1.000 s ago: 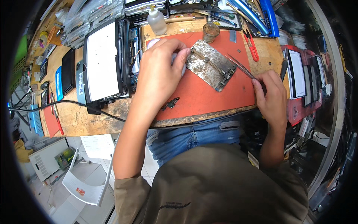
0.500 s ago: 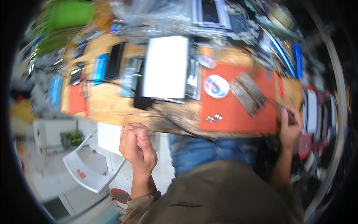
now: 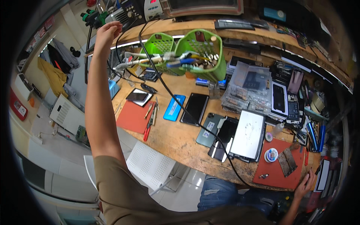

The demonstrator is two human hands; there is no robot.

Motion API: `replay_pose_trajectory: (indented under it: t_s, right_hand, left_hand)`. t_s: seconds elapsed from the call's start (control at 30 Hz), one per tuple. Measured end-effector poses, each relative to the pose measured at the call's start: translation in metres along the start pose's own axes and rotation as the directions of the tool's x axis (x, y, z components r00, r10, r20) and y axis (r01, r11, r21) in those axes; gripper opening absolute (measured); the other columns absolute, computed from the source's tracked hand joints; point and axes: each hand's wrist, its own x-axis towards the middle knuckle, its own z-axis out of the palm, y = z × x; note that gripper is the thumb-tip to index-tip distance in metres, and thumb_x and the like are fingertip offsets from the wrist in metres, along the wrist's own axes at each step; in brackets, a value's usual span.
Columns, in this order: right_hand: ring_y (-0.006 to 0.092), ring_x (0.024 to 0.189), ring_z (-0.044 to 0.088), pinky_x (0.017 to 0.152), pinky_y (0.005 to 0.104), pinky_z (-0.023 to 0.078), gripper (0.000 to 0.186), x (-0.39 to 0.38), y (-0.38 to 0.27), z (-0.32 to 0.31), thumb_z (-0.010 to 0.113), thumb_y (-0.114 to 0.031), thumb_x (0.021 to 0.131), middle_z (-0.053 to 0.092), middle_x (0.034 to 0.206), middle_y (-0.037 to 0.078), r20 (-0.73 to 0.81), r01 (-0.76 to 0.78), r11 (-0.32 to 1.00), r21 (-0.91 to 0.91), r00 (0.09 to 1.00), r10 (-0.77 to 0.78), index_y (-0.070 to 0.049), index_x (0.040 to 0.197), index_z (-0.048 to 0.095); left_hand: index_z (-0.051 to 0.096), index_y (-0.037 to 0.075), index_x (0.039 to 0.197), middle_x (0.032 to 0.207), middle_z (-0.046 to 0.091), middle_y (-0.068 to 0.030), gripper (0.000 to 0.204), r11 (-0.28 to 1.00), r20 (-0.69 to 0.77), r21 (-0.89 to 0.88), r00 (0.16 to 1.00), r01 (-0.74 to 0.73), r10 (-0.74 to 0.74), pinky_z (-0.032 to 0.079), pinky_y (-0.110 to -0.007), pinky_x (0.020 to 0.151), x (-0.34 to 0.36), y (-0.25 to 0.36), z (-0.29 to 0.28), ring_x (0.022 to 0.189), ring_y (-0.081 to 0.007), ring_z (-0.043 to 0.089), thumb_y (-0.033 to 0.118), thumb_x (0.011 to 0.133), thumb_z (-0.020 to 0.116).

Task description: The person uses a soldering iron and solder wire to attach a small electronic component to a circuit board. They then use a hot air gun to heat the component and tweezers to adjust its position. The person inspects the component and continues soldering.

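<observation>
My left arm stretches far up and away at the left. My left hand (image 3: 107,33) is closed, its fingers pressed together beside a black-and-green jointed stand (image 3: 94,18) and a box with knobs (image 3: 133,10); whatever it may hold cannot be made out. Low at the right, my right hand (image 3: 305,183) lies at the bench edge, fingers stretched and slightly apart, beside an orange mat (image 3: 275,174). That mat bears a worn metal plate (image 3: 287,162), a round spool (image 3: 270,155) and small metal bits (image 3: 264,176). A black cable (image 3: 168,87) crosses the bench.
Green baskets (image 3: 202,41) of tools stand at the back. Phones, such as a dark green one (image 3: 209,127), and a white panel (image 3: 247,134) lie mid-bench. Red-handled pliers (image 3: 147,129) rest on another orange mat (image 3: 131,119). A white chair (image 3: 150,165) stands below.
The view has swung left and up, bringing the baskets and back shelf in. My left hand has gone from near my body to the far left. My right hand no longer shows the thin tool.
</observation>
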Motion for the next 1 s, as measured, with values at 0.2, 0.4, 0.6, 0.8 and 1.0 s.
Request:
replay_pose_trajectory:
  t_s: [0.2, 0.4, 0.6, 0.8, 1.0]
  right_hand:
    - [0.0344, 0.127, 0.063, 0.112, 0.0425, 0.048, 0.03, -0.012, 0.025, 0.0, 0.052, -0.012, 0.119, 0.064, 0.133, 0.02, -0.019, -0.082, 0.994, -0.067, 0.997, 0.081, 0.01, 0.136, 0.064]
    - [0.0362, 0.124, 0.063, 0.111, 0.0439, 0.047, 0.03, -0.015, 0.053, 0.001, 0.052, -0.012, 0.119, 0.064, 0.131, 0.021, -0.088, 0.052, 0.99, -0.133, 0.994, -0.064, 0.011, 0.135, 0.064]
    - [0.0377, 0.123, 0.064, 0.11, 0.0445, 0.048, 0.029, -0.016, 0.039, -0.006, 0.053, -0.011, 0.118, 0.066, 0.13, 0.023, -0.051, 0.062, 0.98, -0.19, 0.996, -0.072, 0.011, 0.133, 0.065]
    - [0.0381, 0.124, 0.064, 0.111, 0.0441, 0.048, 0.028, -0.021, 0.019, -0.002, 0.053, -0.01, 0.118, 0.066, 0.132, 0.023, -0.067, -0.042, 0.99, -0.131, 0.997, 0.034, 0.01, 0.133, 0.066]
    - [0.0397, 0.121, 0.065, 0.106, 0.0467, 0.051, 0.03, -0.01, 0.004, -0.005, 0.052, -0.005, 0.117, 0.066, 0.131, 0.026, -0.13, 0.052, 0.99, -0.129, 0.989, -0.069, 0.009, 0.14, 0.064]
  left_hand:
    - [0.067, 0.007, 0.123, 0.118, 0.074, -0.0055, 0.017, 0.963, 0.054, 0.046, 0.962, 0.266, -0.268, 0.061, -0.028, 0.088, 0.089, -0.045, 0.031, 0.1, -0.0152, 0.073, 0.004, 0.107, 0.069]
    - [0.063, 0.01, 0.1, 0.118, 0.078, -0.0081, 0.024, 0.995, 0.221, 0.094, 0.973, 0.042, -0.062, 0.057, -0.03, 0.076, 0.108, -0.07, 0.027, 0.091, -0.0202, 0.077, -0.012, 0.093, 0.057]
    - [0.069, -0.001, 0.127, 0.133, 0.076, -0.0262, 0.046, 0.652, -0.166, 0.754, 0.983, 0.078, 0.075, 0.059, -0.046, 0.101, 0.13, -0.093, 0.0, 0.126, -0.0402, 0.073, 0.027, 0.091, 0.079]
    - [0.077, -0.004, 0.127, 0.132, 0.076, -0.0305, 0.089, 0.389, -0.329, 0.856, 0.939, 0.34, -0.096, 0.057, -0.052, 0.106, 0.111, -0.081, 0.004, 0.127, -0.0457, 0.073, 0.071, 0.081, 0.088]
    - [0.08, -0.005, 0.118, 0.121, 0.077, -0.0331, 0.106, 0.597, -0.582, 0.702, 0.796, 0.388, 0.167, 0.056, -0.056, 0.101, 0.012, 0.007, -0.044, 0.118, -0.0491, 0.074, 0.094, 0.088, 0.059]
